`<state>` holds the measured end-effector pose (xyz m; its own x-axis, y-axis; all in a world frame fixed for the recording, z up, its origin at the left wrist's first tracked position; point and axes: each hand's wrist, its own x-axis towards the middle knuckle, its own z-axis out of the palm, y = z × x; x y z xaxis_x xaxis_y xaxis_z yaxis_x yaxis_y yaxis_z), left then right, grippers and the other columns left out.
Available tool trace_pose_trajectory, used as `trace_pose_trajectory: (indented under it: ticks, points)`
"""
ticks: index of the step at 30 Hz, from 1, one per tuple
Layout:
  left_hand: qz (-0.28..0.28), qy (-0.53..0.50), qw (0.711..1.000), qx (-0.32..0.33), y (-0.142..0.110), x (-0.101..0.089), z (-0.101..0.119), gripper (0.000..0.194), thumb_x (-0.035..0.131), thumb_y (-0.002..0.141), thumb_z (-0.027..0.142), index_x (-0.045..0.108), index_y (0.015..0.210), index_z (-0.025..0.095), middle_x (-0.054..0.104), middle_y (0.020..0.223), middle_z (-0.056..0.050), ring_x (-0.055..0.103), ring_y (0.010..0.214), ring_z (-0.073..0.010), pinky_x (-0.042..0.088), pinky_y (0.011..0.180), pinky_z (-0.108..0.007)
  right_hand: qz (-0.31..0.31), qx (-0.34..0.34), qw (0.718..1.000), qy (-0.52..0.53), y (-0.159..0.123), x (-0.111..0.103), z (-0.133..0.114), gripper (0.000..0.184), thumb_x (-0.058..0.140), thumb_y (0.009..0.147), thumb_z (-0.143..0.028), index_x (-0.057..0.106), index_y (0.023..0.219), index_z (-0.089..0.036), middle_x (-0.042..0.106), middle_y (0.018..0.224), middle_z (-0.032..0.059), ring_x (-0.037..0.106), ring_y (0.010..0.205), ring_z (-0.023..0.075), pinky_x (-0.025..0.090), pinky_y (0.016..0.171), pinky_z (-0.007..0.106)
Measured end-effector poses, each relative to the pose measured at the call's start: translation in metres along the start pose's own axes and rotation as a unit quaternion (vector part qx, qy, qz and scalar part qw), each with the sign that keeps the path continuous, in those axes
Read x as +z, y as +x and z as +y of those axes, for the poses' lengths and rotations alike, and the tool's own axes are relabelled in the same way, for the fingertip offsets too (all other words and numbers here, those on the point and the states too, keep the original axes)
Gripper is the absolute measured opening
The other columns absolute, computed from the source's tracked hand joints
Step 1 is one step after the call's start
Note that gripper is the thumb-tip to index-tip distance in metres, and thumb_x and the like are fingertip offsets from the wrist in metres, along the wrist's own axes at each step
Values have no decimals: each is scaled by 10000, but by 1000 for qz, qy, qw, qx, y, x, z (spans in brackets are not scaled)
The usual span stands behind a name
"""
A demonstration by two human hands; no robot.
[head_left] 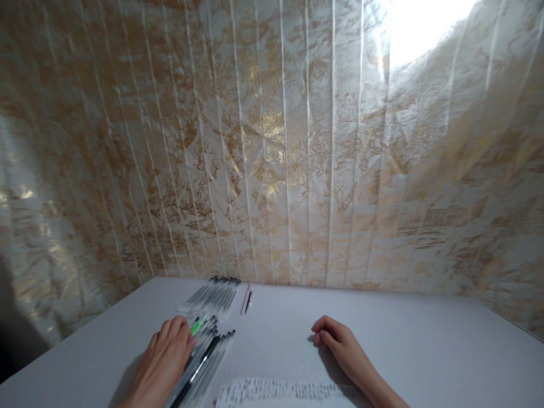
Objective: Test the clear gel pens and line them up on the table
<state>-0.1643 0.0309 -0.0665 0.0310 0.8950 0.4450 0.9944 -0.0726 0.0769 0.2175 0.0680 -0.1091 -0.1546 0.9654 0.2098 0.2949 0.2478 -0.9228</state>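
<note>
Clear-barrelled pens with dark tips (pixel 208 360) lie in a slanting row on the white table, left of the middle. My left hand (pixel 165 354) rests over the left side of this row, fingers curled down and tips hidden. A bright green piece (pixel 196 327), seemingly part of a pen, shows right beside its index finger; whether the fingers grip it I cannot tell. One thicker black pen (pixel 199 371) lies on top of the row. To the right, my right hand (pixel 335 338) rests on the table, fingers loosely curled in, with nothing visible in them.
Farther back, a second group of similar pens (pixel 215 294) lies side by side. A pink pen (pixel 246 299) and a small dark item (pixel 249 303) are just right of it. A sheet with handwriting (pixel 280 391) lies at the front edge. Behind the table (pixel 403 334) hangs a gold-patterned curtain (pixel 272 147).
</note>
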Motion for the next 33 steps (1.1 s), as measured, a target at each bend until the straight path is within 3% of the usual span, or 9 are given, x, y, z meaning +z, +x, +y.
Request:
trace_pose_trajectory:
  ticks: [2, 4, 7, 9, 13, 17, 22, 28, 33]
  points:
    - [3, -46, 999, 4, 0, -4, 13, 235, 357, 830, 317, 544, 717, 232, 639, 852, -88, 589, 831, -275, 444, 744, -369, -5, 2, 1000, 14, -1, 0, -7, 188, 463, 757, -303, 598, 803, -180, 628, 662, 21, 543, 630, 175, 404, 632, 287]
    - [-37, -114, 993, 14, -3, -6, 39, 228, 344, 873, 331, 515, 752, 239, 639, 819, -46, 608, 772, -220, 450, 735, -318, -16, -4, 999, 35, -2, 4, -19, 221, 488, 796, -367, 599, 840, -181, 607, 666, 10, 521, 616, 163, 391, 617, 277]
    - [-129, -185, 974, 29, -7, -1, 95, 173, 331, 918, 258, 489, 848, 252, 656, 778, 22, 622, 653, -149, 418, 616, -232, -61, -15, 995, 78, -8, 17, -39, 348, 460, 864, -494, 592, 922, -178, 570, 665, -4, 476, 587, 140, 364, 584, 258]
    - [-161, -222, 958, 81, -8, 6, 131, 149, 355, 927, 214, 491, 889, 261, 677, 831, 30, 647, 717, -142, 414, 642, -216, -87, -13, 992, 86, -11, 26, -46, 392, 446, 873, -544, 587, 876, -178, 512, 611, -25, 431, 556, 129, 332, 550, 247]
    - [-197, -263, 936, 124, -6, 24, 171, 144, 414, 896, 151, 476, 962, 262, 685, 976, 8, 669, 857, -162, 432, 690, -221, -23, -8, 999, 40, -9, 23, -39, 397, 536, 812, -562, 550, 683, -186, 420, 562, -43, 373, 554, 124, 299, 540, 243]
    - [-216, -268, 933, 108, -2, 35, 169, 166, 363, 930, 158, 484, 982, 259, 684, 937, -1, 666, 824, -160, 440, 683, -224, 31, 40, 999, 21, -3, 5, -26, 425, 508, 800, -599, 571, 715, -188, 407, 531, -47, 343, 509, 120, 266, 496, 241]
    - [-214, -206, 944, 140, 1, 38, 162, 219, 373, 916, 104, 553, 949, 226, 682, 953, -42, 644, 900, -194, 434, 750, -263, -10, 61, 998, -5, -1, 12, -21, 465, 501, 809, -615, 479, 608, -196, 357, 490, -59, 305, 483, 104, 232, 473, 238]
    - [-264, -197, 934, 138, 1, 32, 164, 200, 367, 956, 194, 554, 977, 263, 708, 834, -10, 681, 735, -184, 378, 575, -232, -44, 85, 993, 72, -3, 17, -24, 506, 518, 764, -692, 542, 694, -191, 319, 465, -81, 246, 433, 87, 191, 437, 233]
    - [-254, -238, 930, 119, 2, 24, 161, 205, 366, 952, 248, 566, 974, 290, 645, 652, 37, 623, 580, -153, 314, 523, -220, -33, 64, 991, 117, -7, 14, -33, 475, 544, 770, -666, 561, 777, -191, 349, 503, -76, 286, 463, 95, 212, 462, 231]
